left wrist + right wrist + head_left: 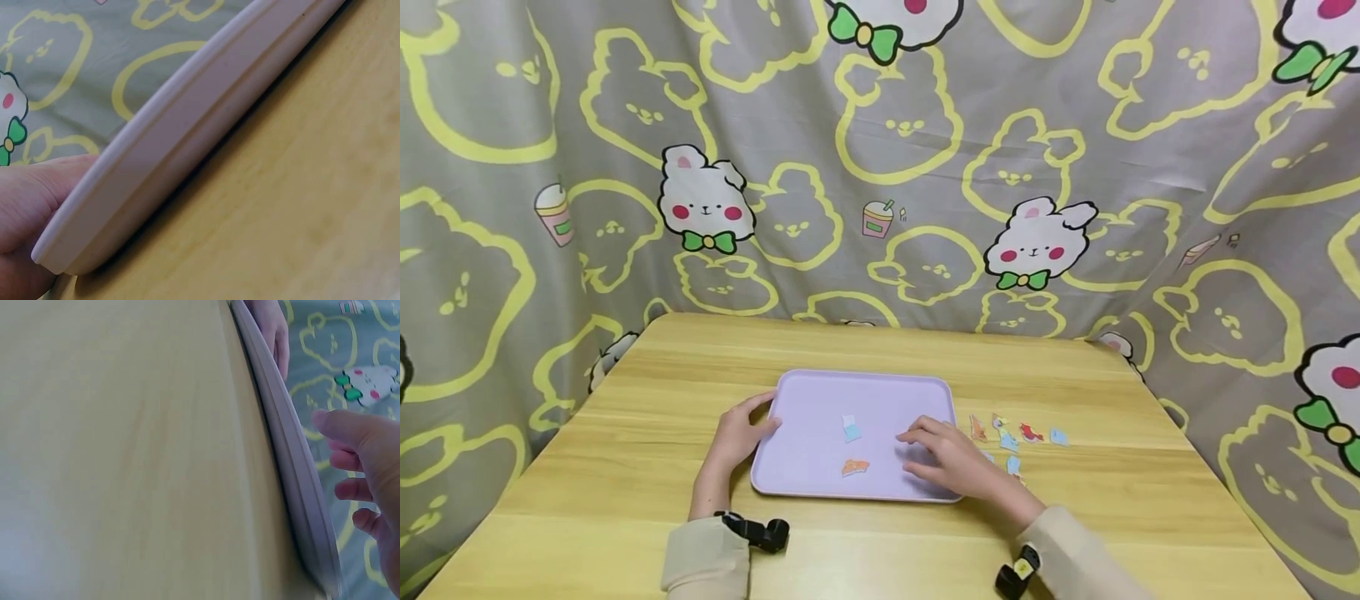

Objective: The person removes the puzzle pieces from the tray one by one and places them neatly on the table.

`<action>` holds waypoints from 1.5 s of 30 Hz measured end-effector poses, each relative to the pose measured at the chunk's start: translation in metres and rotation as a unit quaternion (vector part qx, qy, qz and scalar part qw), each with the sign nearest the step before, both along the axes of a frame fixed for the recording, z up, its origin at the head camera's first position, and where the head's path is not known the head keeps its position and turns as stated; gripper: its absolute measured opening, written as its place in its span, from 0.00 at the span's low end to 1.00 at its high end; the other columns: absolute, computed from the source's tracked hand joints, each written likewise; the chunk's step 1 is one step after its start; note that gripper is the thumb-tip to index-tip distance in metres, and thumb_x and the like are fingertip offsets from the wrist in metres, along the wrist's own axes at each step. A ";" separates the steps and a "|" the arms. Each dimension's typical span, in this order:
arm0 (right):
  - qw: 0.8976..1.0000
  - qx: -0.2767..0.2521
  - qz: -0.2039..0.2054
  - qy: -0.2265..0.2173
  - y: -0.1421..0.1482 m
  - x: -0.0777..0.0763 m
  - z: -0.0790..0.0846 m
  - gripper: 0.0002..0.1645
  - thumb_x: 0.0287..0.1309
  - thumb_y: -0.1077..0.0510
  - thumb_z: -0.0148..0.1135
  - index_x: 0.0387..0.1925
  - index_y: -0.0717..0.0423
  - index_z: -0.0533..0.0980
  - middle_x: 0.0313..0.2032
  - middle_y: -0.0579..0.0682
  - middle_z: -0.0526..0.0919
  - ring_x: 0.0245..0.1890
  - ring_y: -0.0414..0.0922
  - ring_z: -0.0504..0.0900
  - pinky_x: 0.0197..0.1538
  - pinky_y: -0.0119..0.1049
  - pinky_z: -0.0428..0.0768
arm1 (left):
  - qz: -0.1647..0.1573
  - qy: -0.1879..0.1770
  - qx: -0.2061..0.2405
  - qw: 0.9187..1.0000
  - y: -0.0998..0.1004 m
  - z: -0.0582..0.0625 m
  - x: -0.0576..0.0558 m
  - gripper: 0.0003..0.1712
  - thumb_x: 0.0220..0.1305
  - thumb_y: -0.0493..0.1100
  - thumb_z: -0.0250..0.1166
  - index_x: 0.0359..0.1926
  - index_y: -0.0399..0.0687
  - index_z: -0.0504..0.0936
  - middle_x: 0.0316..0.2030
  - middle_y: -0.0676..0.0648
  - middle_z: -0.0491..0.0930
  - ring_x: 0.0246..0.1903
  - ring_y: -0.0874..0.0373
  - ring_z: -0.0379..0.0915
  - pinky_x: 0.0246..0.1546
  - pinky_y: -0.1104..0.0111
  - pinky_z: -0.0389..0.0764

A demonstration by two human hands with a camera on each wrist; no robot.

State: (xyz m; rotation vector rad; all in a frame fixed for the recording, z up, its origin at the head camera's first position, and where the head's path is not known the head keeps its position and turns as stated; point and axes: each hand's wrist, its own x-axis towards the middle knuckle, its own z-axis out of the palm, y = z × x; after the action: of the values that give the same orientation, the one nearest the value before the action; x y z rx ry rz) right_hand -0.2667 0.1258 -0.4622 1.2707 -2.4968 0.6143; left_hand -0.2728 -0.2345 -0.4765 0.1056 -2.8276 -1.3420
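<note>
A lilac tray (pixel 895 400) lies on the table with two puzzle pieces in it: a white-and-blue piece (pixel 851 428) and an orange piece (pixel 855 467) nearer its front. My left hand (pixel 739 433) grips the tray's left edge, thumb at the rim. The left wrist view shows the tray's side wall (pixel 181 119) with part of that hand (pixel 31 212) behind it. Over the tray's right part hovers my right hand (pixel 951 458), fingers loosely bent and apart. Nothing shows between the fingers of this hand (pixel 369 462) in the right wrist view.
Right of the tray, several puzzle pieces lie on the wooden table (pixel 625 467), among them a red piece (pixel 1031 432) and a blue piece (pixel 1058 437). My right forearm partly covers others. A patterned curtain (pixel 820 183) hangs behind and beside the table.
</note>
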 end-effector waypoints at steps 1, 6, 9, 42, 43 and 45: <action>1.000 0.007 0.004 -0.002 -0.006 0.000 0.000 0.22 0.56 0.50 0.70 0.51 0.53 0.81 0.44 0.43 0.81 0.44 0.38 0.79 0.49 0.36 0.80 | 0.000 0.001 0.000 1.000 0.000 -0.001 0.000 0.31 0.67 0.42 0.61 0.70 0.44 0.67 0.71 0.33 0.62 0.72 0.33 0.52 0.72 0.42 0.58; 0.998 0.047 0.030 0.012 -0.035 -0.001 0.003 0.20 0.58 0.48 0.67 0.50 0.52 0.82 0.43 0.43 0.81 0.43 0.38 0.79 0.50 0.34 0.80 | 0.001 0.003 0.001 1.000 0.001 0.000 -0.001 0.32 0.67 0.42 0.62 0.70 0.44 0.67 0.71 0.33 0.62 0.72 0.33 0.53 0.72 0.42 0.58; 0.995 0.077 0.058 0.040 -0.050 -0.003 0.003 0.19 0.59 0.46 0.66 0.49 0.51 0.82 0.43 0.43 0.81 0.42 0.38 0.79 0.46 0.31 0.78 | 0.001 0.003 0.003 1.000 0.002 0.001 -0.001 0.31 0.67 0.42 0.62 0.70 0.44 0.67 0.71 0.34 0.62 0.72 0.34 0.53 0.73 0.43 0.57; 0.987 0.013 0.089 0.135 -0.074 -0.007 0.002 0.04 0.54 0.53 0.69 0.29 0.46 0.81 0.27 0.38 0.78 0.27 0.32 0.72 0.34 0.22 0.67 | 0.003 0.001 0.005 1.000 0.001 0.000 0.000 0.32 0.67 0.41 0.62 0.70 0.44 0.67 0.71 0.33 0.62 0.72 0.34 0.53 0.73 0.43 0.58; 0.989 -0.008 0.088 0.120 -0.074 -0.007 0.002 0.03 0.54 0.54 0.69 0.29 0.46 0.81 0.28 0.38 0.79 0.28 0.33 0.73 0.34 0.21 0.69 | 0.002 0.001 0.005 1.000 0.001 0.000 0.000 0.32 0.67 0.41 0.62 0.70 0.44 0.67 0.71 0.33 0.61 0.72 0.34 0.53 0.73 0.43 0.58; 0.991 -0.061 0.086 0.087 -0.074 -0.008 0.001 0.03 0.54 0.57 0.69 0.31 0.47 0.80 0.28 0.40 0.79 0.27 0.34 0.73 0.34 0.20 0.70 | 0.003 0.001 0.004 1.000 0.000 0.000 0.000 0.32 0.67 0.41 0.62 0.70 0.44 0.67 0.71 0.33 0.62 0.72 0.34 0.53 0.73 0.43 0.58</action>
State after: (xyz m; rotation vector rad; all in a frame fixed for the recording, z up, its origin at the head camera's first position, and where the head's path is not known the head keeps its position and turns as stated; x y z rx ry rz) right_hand -0.2744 0.0517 -0.4612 1.4368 -2.1913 0.6542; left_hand -0.2728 -0.2343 -0.4761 0.1121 -2.8182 -1.3527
